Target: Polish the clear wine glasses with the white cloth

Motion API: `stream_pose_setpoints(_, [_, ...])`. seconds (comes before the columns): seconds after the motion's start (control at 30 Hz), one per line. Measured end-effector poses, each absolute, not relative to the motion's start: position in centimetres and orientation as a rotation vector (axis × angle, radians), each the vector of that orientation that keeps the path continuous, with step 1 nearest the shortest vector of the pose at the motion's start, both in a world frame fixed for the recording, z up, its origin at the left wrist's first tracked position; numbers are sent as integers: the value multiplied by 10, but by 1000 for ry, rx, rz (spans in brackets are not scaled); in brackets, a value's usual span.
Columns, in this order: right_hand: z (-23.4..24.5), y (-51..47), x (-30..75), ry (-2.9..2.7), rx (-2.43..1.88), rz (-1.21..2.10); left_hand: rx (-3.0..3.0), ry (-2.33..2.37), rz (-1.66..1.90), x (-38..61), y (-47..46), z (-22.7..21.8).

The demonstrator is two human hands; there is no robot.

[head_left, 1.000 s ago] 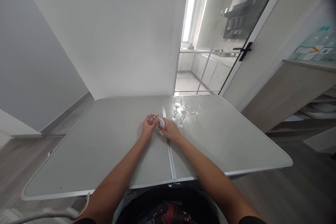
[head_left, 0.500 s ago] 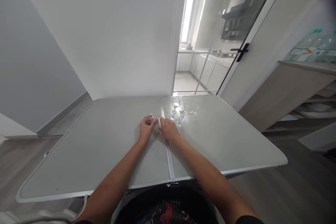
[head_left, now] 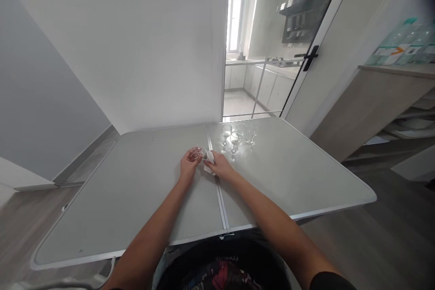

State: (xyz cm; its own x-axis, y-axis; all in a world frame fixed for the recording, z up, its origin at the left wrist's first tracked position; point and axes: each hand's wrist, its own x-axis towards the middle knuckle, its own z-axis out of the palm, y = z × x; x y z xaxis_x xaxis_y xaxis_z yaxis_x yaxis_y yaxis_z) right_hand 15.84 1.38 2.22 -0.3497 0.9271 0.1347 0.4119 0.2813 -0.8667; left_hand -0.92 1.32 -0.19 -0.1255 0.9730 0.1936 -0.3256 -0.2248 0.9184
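Note:
My left hand (head_left: 188,164) is closed around a small clear stemmed glass (head_left: 198,152), held just above the grey folding table (head_left: 136,190). My right hand (head_left: 220,166) is closed on a white cloth (head_left: 210,159) and presses it against the glass. Both hands meet over the table's centre seam, toward the far side. Several more clear stemmed glasses (head_left: 234,138) stand upright in a cluster just beyond my right hand.
A white wall stands behind the table. To the right a glass sliding door with a black handle (head_left: 308,57) opens onto a kitchen. A wooden shelf unit (head_left: 384,104) with boxes on top is at the far right.
The cloth shows more beside the glass now than half a second ago. The view has swung a little to the right. My hands stay together at the seam.

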Motion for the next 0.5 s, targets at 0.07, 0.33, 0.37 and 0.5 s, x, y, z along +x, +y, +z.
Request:
stream_pose_setpoints(0.07, [19, 14, 155, -2018, -1368, 633, 1028, 976, 1607, -7, 14, -6])
stream_pose_setpoints(0.33, [23, 18, 162, -1661, -962, 1440, 980, 779, 1466, -13, 10, 4])
stream_pose_setpoints(0.37, [24, 19, 163, -1551, -868, 1599, 986, 749, 1448, -15, 9, 5])
stream_pose_setpoints(0.5, [22, 19, 165, -1303, -738, 1756, 1010, 719, 1461, -11, 11, 4])
